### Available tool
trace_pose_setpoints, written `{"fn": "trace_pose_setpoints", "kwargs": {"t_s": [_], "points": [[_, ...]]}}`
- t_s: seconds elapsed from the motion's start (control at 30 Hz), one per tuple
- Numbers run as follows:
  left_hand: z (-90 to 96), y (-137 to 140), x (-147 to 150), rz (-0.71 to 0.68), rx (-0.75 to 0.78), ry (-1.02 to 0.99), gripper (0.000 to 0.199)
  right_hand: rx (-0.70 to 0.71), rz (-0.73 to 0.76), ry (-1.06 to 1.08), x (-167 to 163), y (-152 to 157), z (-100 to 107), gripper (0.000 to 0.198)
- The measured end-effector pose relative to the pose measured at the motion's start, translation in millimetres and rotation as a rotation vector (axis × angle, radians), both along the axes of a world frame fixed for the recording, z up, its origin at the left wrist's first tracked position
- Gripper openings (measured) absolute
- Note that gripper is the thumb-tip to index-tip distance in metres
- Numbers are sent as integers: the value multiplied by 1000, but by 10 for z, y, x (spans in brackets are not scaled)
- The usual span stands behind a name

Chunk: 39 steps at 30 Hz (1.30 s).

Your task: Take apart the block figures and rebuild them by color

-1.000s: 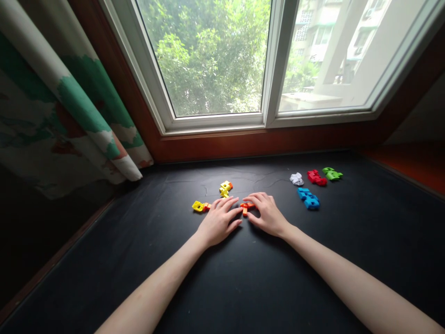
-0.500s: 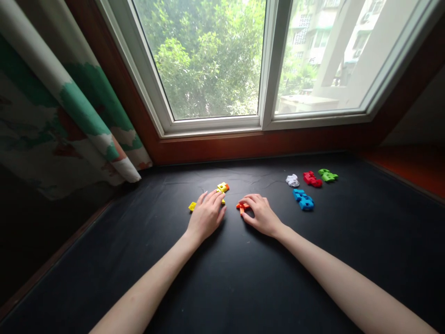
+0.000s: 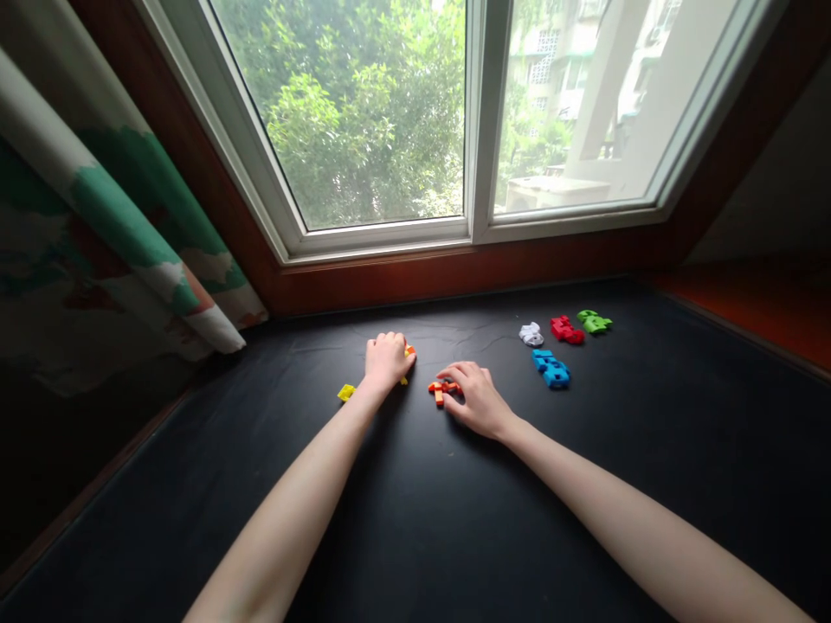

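On the black surface, my left hand has its fingers curled down over a yellow and orange toy piece, most of which the hand covers. Some yellow shows below its fingers. A separate yellow piece lies to the left of that wrist. My right hand rests beside an orange toy piece, thumb and fingers apart and arched around its right end. Whether those fingertips touch it, I cannot tell.
To the right lie a blue toy piece, a white one, a red one and a green one. A window stands behind the black surface. A patterned curtain hangs at the left.
My left hand has moved forward and curled over the yellow and orange piece. My right fingers have loosened around the orange piece, which shows more. The whole view has shifted slightly.
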<state>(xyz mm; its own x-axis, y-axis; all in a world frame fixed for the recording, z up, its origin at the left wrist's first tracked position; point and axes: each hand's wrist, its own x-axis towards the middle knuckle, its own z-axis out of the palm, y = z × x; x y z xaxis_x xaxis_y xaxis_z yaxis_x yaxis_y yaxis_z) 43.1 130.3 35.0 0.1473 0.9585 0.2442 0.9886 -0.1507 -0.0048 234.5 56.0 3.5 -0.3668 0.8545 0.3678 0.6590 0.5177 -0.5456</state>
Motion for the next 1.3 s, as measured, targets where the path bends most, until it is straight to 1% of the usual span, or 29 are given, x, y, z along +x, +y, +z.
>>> {"fn": "trace_pose_setpoints", "kwargs": {"t_s": [0.17,0.3,0.4,0.5,0.6,0.7,0.87,1.03,1.13,1.23,1.3], "points": [[-16,34,3,-32,21,-37,23,4,0,12,-6,5,-19,24],[26,-55,13,-87,82,-86,29,-2,-14,39,-4,27,-44,24],[-9,-257,16,-212,183,-162,28,-19,-44,74,6,55,-56,23],[-127,-548,-10,-304,214,-192,28,-33,-82,129,20,82,-64,21],[-254,-818,-76,-312,199,-171,28,-31,-103,173,32,96,-72,20],[-319,-970,-151,-336,165,-172,30,-30,-105,192,39,99,-79,20],[-328,-1002,-197,-434,143,-216,34,-25,-94,208,46,94,-73,20],[-329,-1000,-177,-517,174,-303,42,-13,-55,192,49,61,-22,16],[-309,-1016,-146,-564,221,-344,38,37,-5,146,25,4,7,15],[-278,-1033,-120,-585,283,-347,31,88,39,106,-26,-74,26,16],[-262,-1040,-117,-591,317,-342,27,99,63,80,-65,-122,37,15]]}}
